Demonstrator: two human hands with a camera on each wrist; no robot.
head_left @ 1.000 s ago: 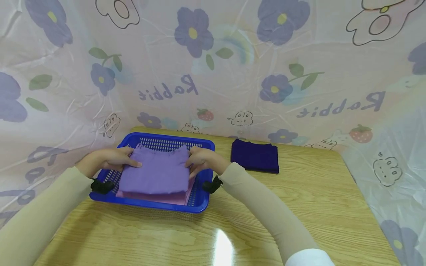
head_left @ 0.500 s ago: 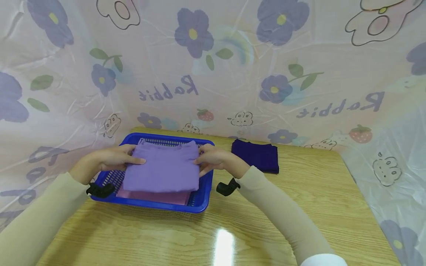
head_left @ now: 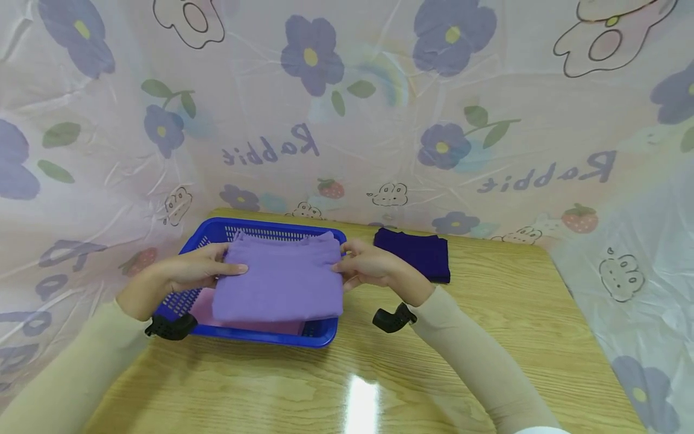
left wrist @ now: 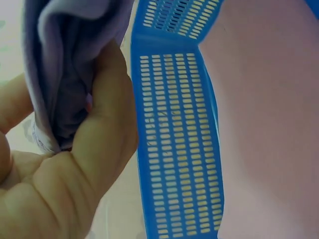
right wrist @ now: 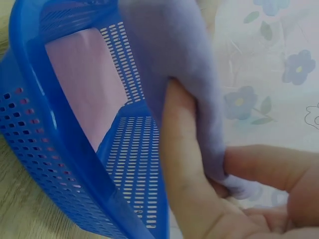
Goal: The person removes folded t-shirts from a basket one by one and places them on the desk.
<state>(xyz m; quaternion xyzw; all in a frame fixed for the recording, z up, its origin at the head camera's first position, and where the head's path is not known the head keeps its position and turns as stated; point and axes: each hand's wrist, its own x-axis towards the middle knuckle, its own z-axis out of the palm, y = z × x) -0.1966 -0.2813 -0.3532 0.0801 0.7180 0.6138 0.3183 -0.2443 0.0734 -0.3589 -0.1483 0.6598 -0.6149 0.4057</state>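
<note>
A folded lavender garment (head_left: 279,280) is held up over the blue plastic basket (head_left: 265,339), one hand at each side edge. My left hand (head_left: 200,266) pinches its left edge, thumb on top; in the left wrist view the fingers grip the folded layers (left wrist: 65,74). On the opposite edge my right hand (head_left: 368,265) pinches the cloth between thumb and fingers, as the right wrist view shows closely. Under the lavender garment, a pink folded cloth (head_left: 203,301) lies in the basket; much of it is hidden in the head view.
A dark navy folded cloth (head_left: 414,253) lies on the wooden table (head_left: 488,313) to the right of the basket, close to the back edge. A printed curtain (head_left: 358,120) with flowers and rabbits hangs behind and along the sides. Each wrist wears a black camera mount (head_left: 393,318).
Both hands have carried the lavender garment to the right, uncovering more of the pink cloth at the left of the basket. The navy cloth and the basket stay put.
</note>
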